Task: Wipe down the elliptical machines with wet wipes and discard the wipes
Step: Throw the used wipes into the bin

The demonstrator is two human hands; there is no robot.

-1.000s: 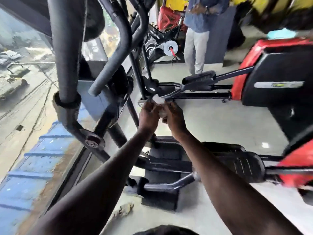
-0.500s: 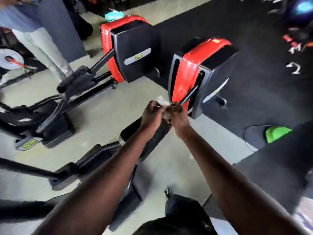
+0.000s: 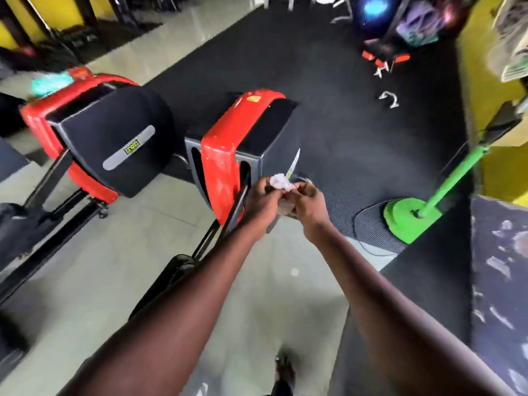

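A crumpled white wet wipe point(image 3: 281, 182) sits between both hands out in front of me. My left hand point(image 3: 264, 200) pinches its left side and my right hand point(image 3: 307, 205) pinches its right side, fingers curled. Just behind the hands stands the red and black housing of the nearer elliptical machine point(image 3: 225, 155), its black pedal arm point(image 3: 228, 224) running down toward me. A second red and black elliptical point(image 3: 114, 144) stands to the left, with a teal pack point(image 3: 51, 81) lying on its top.
A black rubber mat point(image 3: 328, 81) covers the floor behind the machines. A green stand with a round base point(image 3: 408, 218) leans at the right beside a dark speckled counter point(image 3: 500, 281). My foot point(image 3: 283, 370) shows at the bottom on the pale tiled floor point(image 3: 85, 281).
My view has swung right, away from the window and handlebars, to the rear housings and the mat. Both hands have kept hold of the wipe and crumpled it between them.
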